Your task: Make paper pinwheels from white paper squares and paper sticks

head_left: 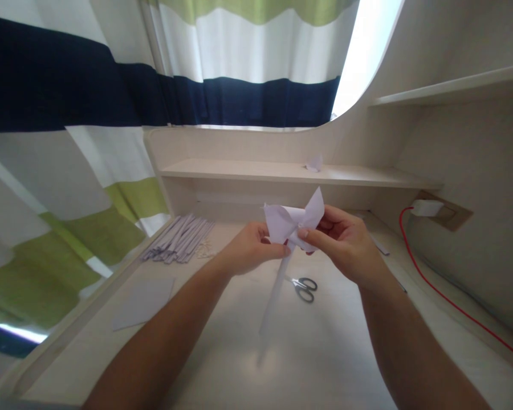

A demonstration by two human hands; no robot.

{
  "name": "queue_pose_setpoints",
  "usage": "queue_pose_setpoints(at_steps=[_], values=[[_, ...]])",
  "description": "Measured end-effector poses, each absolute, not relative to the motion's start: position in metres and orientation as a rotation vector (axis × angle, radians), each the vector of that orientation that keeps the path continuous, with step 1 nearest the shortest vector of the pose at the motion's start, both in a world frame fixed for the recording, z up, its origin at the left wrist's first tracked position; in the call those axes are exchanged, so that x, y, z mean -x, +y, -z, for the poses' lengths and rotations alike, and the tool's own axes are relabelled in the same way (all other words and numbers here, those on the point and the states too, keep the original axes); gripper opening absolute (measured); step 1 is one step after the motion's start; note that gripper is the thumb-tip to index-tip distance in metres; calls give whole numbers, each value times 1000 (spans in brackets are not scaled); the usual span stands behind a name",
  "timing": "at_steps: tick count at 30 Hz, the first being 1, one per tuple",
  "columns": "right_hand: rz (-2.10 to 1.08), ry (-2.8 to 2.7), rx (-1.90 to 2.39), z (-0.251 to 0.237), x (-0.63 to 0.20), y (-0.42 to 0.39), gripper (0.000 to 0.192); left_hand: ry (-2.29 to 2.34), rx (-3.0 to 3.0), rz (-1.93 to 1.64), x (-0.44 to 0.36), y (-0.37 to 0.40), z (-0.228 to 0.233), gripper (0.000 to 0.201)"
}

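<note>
Pinwheel (294, 215): mid-frame, above desk (325, 353) | left hand (248, 248): fingers pinch top of stick (275, 289) | right hand (346, 242): fingers grip pinwheel, thumb near its middle | step, judged: fixing pinwheel to stick | next move likely calls for: stick steady, light pressure, blades uncrushed.

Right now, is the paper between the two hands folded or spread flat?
Folded. Between the left hand and right hand, the paper curls toward its middle, with pointed corners sticking out.
</note>
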State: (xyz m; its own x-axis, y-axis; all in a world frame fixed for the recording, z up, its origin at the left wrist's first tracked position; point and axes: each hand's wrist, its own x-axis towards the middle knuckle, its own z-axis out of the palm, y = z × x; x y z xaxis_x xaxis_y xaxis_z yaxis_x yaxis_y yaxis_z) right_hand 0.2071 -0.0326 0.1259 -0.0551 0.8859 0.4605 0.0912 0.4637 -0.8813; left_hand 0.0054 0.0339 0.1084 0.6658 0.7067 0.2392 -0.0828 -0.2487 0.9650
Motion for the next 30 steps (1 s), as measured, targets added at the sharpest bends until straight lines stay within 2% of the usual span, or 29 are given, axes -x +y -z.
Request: queue_pose_setpoints(at_steps=[24, 26, 30], values=[[-563, -1414, 993, -127, -192, -38, 17, 706, -2017, -951, -5, 11, -120, 9], [-548, -1390, 993, -126, -191, -38, 18, 661, -1936, -921, -7, 13, -117, 13], [-578, -1365, 957, -124, -189, -38, 21, 439, -1694, -889, -10, 17, -113, 39]])
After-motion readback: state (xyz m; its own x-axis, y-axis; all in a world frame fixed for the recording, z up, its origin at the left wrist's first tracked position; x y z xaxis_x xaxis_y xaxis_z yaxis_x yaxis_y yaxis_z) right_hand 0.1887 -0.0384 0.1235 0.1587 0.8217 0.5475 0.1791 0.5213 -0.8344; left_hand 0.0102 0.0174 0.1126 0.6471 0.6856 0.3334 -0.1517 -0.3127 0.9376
